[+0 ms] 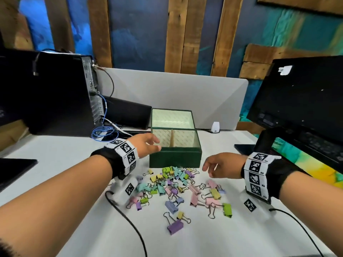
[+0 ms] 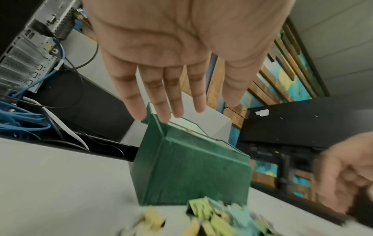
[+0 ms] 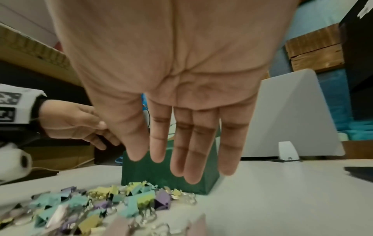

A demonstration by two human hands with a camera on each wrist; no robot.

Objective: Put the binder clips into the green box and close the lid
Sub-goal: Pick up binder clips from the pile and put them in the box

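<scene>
Left hand (image 1: 146,145) spread, empty, just beside the green box (image 1: 175,156) at its left wall. Lid (image 1: 171,117) stands open; compartments look empty, though the near one is partly hidden. Binder clips (image 1: 178,186) all lie on the table (image 1: 55,164) before it. Right hand (image 1: 222,165) spread, empty, above the pile's right edge. Nothing loaded yet.

Black wrist straps (image 1: 109,162) with white square-coded marker bands (image 1: 255,175), bare forearms.
</scene>
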